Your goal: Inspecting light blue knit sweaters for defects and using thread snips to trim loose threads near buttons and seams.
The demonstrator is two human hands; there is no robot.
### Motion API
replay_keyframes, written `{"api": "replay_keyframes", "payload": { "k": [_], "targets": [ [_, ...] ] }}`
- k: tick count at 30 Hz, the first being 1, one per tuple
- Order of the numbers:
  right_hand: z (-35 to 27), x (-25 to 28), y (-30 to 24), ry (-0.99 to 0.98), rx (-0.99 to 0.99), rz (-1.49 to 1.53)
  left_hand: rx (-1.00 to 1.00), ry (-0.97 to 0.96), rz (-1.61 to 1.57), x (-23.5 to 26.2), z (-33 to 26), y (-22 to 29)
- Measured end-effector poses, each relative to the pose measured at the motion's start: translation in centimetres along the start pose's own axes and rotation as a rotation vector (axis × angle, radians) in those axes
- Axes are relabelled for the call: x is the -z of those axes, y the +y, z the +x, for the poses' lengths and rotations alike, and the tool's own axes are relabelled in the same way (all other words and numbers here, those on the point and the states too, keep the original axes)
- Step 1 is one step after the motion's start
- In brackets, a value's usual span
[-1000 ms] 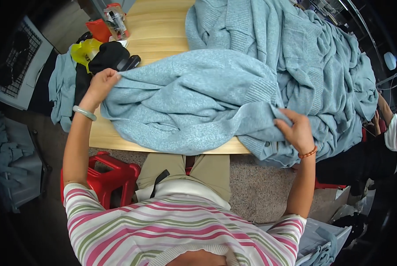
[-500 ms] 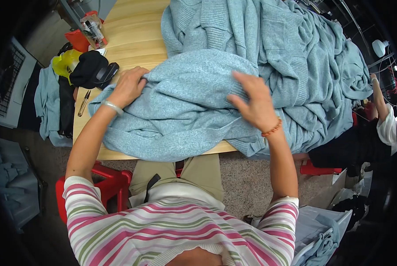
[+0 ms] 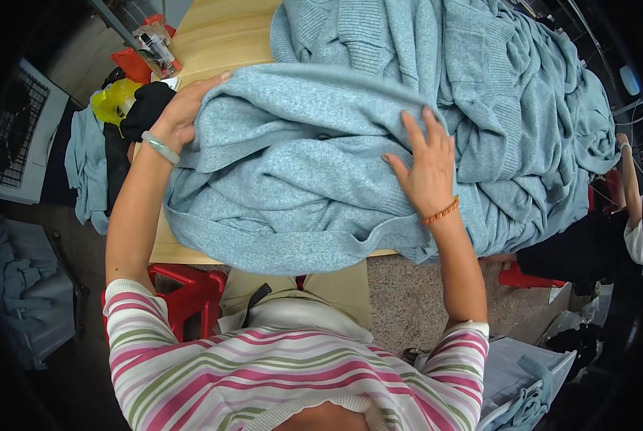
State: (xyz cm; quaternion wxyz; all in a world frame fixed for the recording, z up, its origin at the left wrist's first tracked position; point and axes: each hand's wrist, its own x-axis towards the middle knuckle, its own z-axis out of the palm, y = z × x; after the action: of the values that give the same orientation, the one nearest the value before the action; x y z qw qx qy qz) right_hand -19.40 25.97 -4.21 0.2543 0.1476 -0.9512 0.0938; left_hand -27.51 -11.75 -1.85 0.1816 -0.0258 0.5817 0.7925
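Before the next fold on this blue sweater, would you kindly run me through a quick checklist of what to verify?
1. Left hand grips the folded edge of the blue sweater: ok.
2. Right hand lies flat, fingers spread, on the sweater: ok.
3. Sweater fully on the wooden table: not ok, its near edge hangs over the table's front.
4. Sweater apart from the pile of blue knitwear: not ok, they touch on the right.
5. Fabric smooth: not ok, creases show near the middle.
6. Sleeves tucked inside: cannot tell.

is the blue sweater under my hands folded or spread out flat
Partly folded. The blue sweater is doubled over itself; the left hand grips its folded edge, and the right hand presses flat on top.
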Motion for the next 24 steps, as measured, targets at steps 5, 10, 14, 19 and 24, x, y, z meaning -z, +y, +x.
{"api": "replay_keyframes", "payload": {
  "k": [5, 10, 14, 19, 24],
  "targets": [
    [0.3, -1.3, 3.5, -0.220, -0.024, 0.118, 0.026, -0.050, -0.051, 1.2, -0.3, 0.7],
    [1.1, 0.5, 0.2, 0.080, 0.131, -0.020, -0.004, -0.089, -0.230, 0.7, 0.4, 1.1],
    [2.3, 0.5, -5.8, -0.005, 0.112, 0.256, -0.067, -0.233, -0.376, -1.6, -0.4, 1.8],
    [5.3, -4.1, -5.5, 0.013, -0.045, 0.110, -0.168, -0.178, -0.343, -3.5, -2.7, 3.3],
    [6.1, -0.3, -2.0, 0.210, -0.046, 0.028, -0.266, -0.113, -0.319, 0.4, -3.4, 4.1]
  ]
}}
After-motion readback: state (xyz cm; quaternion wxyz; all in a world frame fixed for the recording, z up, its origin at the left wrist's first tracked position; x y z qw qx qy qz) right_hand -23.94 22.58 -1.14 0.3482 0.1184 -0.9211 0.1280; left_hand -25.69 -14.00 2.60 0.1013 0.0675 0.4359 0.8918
